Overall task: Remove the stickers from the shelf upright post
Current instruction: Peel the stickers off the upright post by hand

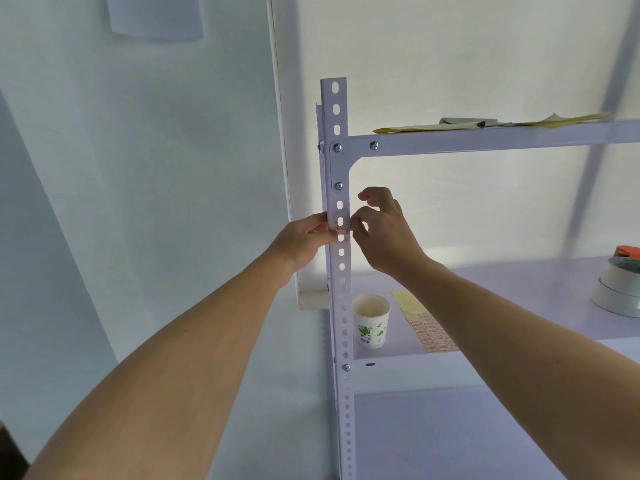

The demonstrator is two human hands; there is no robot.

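Fingers (356, 221) of the right hand (384, 233) pinch a small red-printed sticker (342, 231) on the perforated white upright post (343, 306). The left hand (301, 239) grips the post's left edge beside it. On the shelf (502, 299) behind stand a paper cup (372, 322) and a sticker sheet (433, 332).

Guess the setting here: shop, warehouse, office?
Likely a plain storeroom or workroom corner: a bolted slotted-angle metal shelf post against bare white walls, tape rolls and a sheet of stickers on the middle shelf, plus a paper cup.
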